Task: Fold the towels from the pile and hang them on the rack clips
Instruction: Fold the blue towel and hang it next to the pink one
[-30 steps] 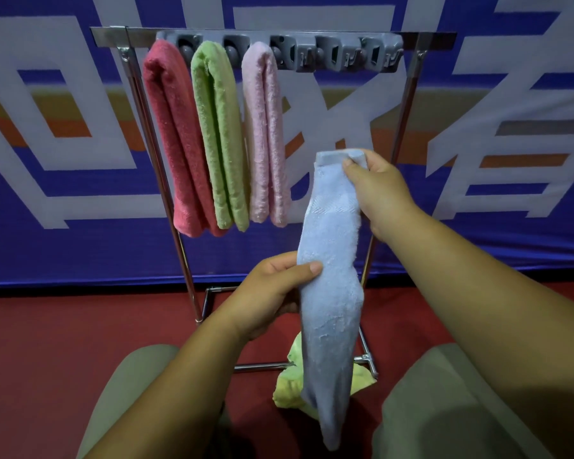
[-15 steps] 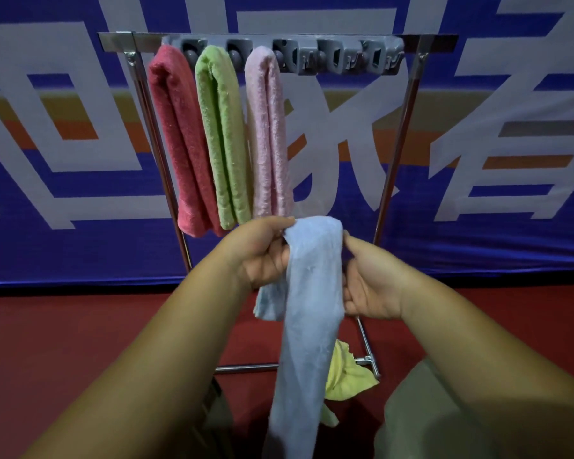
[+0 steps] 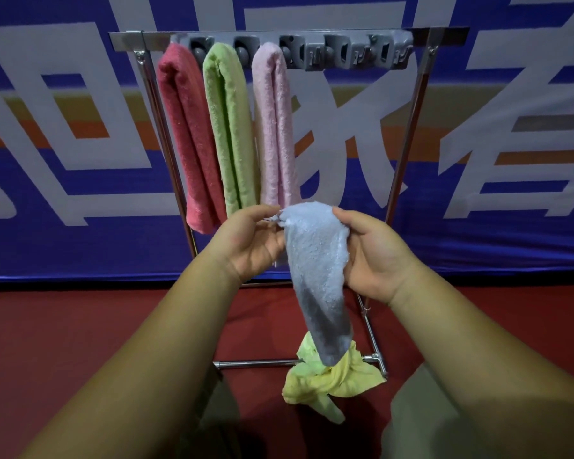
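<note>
Blue towel [image 3: 315, 260] is held in the air in front of the rack [image 3: 411, 134], just below the bottom ends of the hung towels. It is doubled over at the top and tapers to a narrow tail.

Left hand [image 3: 246, 246] is turned palm toward the camera at the towel's upper left corner. Its fingers [image 3: 272, 236] are curled and a loose corner is pinched against the thumb, probably so the edges can be lined up. Right hand [image 3: 375, 256] is closed round the top fold from the other side, with the thumb laid over the cloth and the other fingers hidden behind it. Folding is judged to be in progress, not finished, since the strip is uneven and wider at the top than at the tail.

Red towel [image 3: 186, 137], green towel [image 3: 229, 127] and pink towel [image 3: 274, 127] are hung side by side from the grey clip bar [image 3: 345, 54]. Each is folded long and narrow and caught at its top bend, so the same shape is presumably wanted here. Clips to the right of the pink towel are seen bare, and the nearest is judged to be meant for the blue towel.

Yellow towel [image 3: 332, 382] lies crumpled on the red floor [image 3: 80, 342] at the rack's foot bar, with the blue tail just above it. Whether they touch cannot be told. It is taken to be what is left of the pile.
</note>
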A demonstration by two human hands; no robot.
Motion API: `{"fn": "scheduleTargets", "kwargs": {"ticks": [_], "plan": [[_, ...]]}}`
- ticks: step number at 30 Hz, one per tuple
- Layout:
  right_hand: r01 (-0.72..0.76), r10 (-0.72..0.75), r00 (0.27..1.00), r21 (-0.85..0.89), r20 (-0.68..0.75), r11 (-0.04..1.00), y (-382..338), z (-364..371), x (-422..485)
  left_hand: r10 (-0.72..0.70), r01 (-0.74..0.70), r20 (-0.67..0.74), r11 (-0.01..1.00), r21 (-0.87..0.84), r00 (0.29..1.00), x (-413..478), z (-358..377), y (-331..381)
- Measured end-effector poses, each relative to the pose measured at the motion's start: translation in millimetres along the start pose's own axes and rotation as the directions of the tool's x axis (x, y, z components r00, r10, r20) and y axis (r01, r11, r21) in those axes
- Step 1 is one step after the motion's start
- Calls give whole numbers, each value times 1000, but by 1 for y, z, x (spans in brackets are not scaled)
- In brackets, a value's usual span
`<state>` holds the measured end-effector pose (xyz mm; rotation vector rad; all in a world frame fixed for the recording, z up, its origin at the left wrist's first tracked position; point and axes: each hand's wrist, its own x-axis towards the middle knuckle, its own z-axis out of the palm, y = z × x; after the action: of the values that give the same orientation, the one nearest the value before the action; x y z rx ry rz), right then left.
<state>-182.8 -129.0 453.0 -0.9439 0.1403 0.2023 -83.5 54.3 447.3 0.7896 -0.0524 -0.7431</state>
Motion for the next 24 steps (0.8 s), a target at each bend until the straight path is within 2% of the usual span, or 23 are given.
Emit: {"fn": "scheduleTargets", "kwargs": {"ticks": [2, 5, 8, 11, 14, 19, 21, 24], "plan": [[1, -1, 1000, 14, 13, 1000, -2, -4, 2, -52, 42, 71, 989, 138, 996, 0, -9, -9], [6, -7, 1000, 38, 12, 999, -7, -10, 3, -135, 83, 112, 921, 381, 985, -2, -21, -22], [34, -34, 999, 30, -21, 999, -8, -16, 4, -176, 110, 95, 870, 482, 980, -5, -31, -33], [36, -34, 998, 26, -51, 999, -5, -23, 7, -157, 61, 106, 792, 607, 982, -8, -44, -45], [49, -48, 992, 4, -114, 999, -1, -28, 10, -72, -45, 140, 722, 690, 988, -14, -49, -54], [101, -105, 977, -26, -186, 994, 2, -37, 19, 115, -225, 201, 668, 710, 973, -13, -53, -63], [145, -149, 968, -36, -201, 989, 1, -38, 23, 197, -253, 165, 612, 749, 966, -10, -49, -70], [189, -197, 957, -59, -214, 980, -3, -35, 26, 305, -287, 117, 604, 744, 945, -6, -42, -80]]}}
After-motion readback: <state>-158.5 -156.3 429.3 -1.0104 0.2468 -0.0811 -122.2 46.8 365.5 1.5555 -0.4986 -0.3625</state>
